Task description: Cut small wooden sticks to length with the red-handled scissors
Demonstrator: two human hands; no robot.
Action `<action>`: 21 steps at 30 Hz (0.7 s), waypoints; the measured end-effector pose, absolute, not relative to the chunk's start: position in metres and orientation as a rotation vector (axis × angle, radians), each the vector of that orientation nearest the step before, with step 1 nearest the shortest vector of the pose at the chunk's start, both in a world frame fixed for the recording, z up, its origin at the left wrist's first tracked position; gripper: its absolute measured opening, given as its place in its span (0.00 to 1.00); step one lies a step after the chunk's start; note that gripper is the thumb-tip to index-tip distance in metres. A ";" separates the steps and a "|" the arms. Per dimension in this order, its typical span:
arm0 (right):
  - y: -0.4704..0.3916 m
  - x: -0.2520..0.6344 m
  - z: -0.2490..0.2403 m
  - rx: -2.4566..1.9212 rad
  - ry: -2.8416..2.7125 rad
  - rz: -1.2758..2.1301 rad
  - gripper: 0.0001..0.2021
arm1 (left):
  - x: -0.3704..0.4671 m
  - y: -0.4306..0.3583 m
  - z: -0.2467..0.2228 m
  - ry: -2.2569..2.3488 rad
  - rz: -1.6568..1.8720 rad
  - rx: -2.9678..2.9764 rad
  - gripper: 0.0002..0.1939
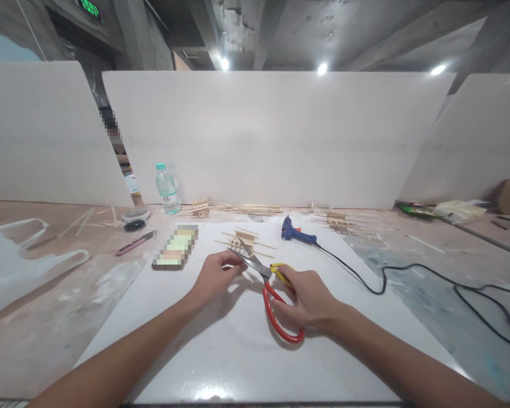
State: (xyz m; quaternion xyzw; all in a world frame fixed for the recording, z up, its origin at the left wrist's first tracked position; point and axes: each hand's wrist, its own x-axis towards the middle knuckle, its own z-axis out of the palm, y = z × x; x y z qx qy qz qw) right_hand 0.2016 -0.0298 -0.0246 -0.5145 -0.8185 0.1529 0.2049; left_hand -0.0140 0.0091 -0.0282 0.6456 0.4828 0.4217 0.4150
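My right hand (312,297) is wrapped round the handles of a pair of scissors (264,272), one handle red and the other yellow. The blades are parted and point up and to the left. Close by their tips, my left hand (216,275) has thumb and fingers pinched together; whatever is between them is too small or hidden to make out. Just beyond the blades, a small structure of thin wooden sticks (245,240) lies on the white board (221,362), partly covered by the scissors.
A blue hot glue gun (298,232) lies at the board's right, its black cord (376,292) trailing right. To the left are a phone (176,249), a utility knife (134,243), a water bottle (166,190) and a plastic bag (21,266). Wooden sticks (255,209) lie by the white partition (255,136).
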 end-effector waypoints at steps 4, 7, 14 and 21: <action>-0.032 0.202 -0.024 -1.425 -2.299 0.442 0.09 | -0.013 0.008 -0.028 1.195 1.058 1.602 0.06; -0.032 0.204 -0.022 -1.385 -2.333 0.446 0.09 | -0.012 0.007 -0.026 1.201 1.047 1.616 0.06; -0.034 0.200 -0.022 -1.432 -2.200 0.552 0.08 | -0.014 0.009 -0.026 1.167 1.072 1.585 0.06; -0.033 0.205 -0.022 -1.364 -2.220 0.476 0.12 | -0.016 0.006 -0.021 1.026 1.043 1.582 0.05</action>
